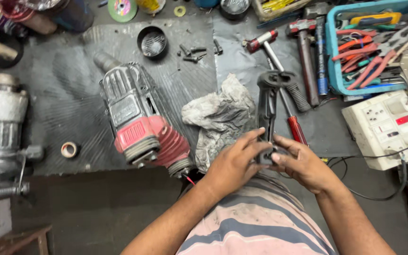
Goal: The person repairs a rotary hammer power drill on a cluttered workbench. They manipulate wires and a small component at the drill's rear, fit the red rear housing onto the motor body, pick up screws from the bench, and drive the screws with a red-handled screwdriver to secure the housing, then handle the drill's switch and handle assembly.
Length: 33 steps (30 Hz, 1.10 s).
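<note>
Two bare hands grip a long black plastic tool handle at the lower centre of the frame, over a cluttered workshop floor.

The dark ribbed rubber mat (pixel 72 94) fills the upper left; on it lies a red and black power-tool body with a finned end (pixel 140 120), well left of the hands. A crumpled grey rag (pixel 220 115) sits just beside the black handle (pixel 267 101), which points up-frame. The left hand (pixel 232 165) and right hand (pixel 303 165) are both closed around its lower end, fingers curled, thumbs pressing near a small part I cannot make out. Small dark screws (pixel 192 52) lie loose at upper centre. In my judgement, a slip of the thumbs could drop that small part into the rag or clutter; loose screws could roll away.
</note>
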Each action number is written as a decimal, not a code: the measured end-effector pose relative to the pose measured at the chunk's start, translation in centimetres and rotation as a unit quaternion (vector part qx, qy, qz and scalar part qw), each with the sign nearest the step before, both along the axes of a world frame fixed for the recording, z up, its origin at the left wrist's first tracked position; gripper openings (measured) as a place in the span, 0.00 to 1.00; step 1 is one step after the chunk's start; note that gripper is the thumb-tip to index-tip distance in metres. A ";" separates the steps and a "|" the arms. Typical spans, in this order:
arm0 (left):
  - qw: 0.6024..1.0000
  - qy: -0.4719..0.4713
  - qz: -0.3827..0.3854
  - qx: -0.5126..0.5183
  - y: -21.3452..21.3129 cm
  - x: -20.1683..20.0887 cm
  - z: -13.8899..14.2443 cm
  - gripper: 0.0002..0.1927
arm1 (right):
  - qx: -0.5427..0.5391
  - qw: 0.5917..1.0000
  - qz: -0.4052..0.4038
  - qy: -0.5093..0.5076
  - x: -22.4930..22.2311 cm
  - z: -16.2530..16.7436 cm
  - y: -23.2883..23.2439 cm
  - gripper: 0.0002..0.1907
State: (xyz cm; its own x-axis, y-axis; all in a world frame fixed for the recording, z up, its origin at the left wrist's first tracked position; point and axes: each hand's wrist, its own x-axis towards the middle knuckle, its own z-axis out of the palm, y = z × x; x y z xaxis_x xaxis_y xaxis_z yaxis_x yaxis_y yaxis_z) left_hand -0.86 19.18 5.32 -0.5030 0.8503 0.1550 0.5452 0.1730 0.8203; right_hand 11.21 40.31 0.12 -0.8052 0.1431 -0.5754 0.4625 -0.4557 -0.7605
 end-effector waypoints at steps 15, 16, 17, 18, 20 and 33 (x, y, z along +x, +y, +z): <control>0.980 0.079 0.171 -0.067 -0.6 1.7 -1.7 0.25 | 0.270 0.959 0.048 0.071 -1.5 -1.2 -2.2 0.37; 0.977 0.062 0.196 -0.052 -0.7 1.7 -2.1 0.25 | 0.206 0.977 0.005 0.053 -1.6 -1.2 -1.9 0.36; 0.974 0.043 0.220 -0.035 -0.6 1.8 -2.5 0.25 | 0.142 0.989 -0.036 0.034 -1.9 -1.2 -1.3 0.34; 0.970 0.026 0.240 -0.019 -0.7 1.7 -2.9 0.25 | 0.116 0.989 -0.068 0.065 -2.2 -1.1 -0.6 0.33; 0.960 -0.016 0.279 0.016 -1.4 1.6 -4.0 0.27 | 0.067 0.982 -0.127 0.123 -2.4 -0.7 1.0 0.31; 0.866 -0.439 0.115 0.209 -4.8 2.8 -6.1 0.27 | 0.326 0.935 -0.002 0.138 -3.0 1.7 0.0 0.37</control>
State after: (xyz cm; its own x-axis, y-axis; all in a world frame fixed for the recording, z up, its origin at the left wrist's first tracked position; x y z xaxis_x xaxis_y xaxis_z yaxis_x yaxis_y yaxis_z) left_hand 1.95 14.36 -0.76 -0.7319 0.6737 -0.1019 -0.3293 -0.2188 0.9185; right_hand 8.17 40.34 1.85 -0.9092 0.3943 -0.1340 0.2060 0.1462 -0.9676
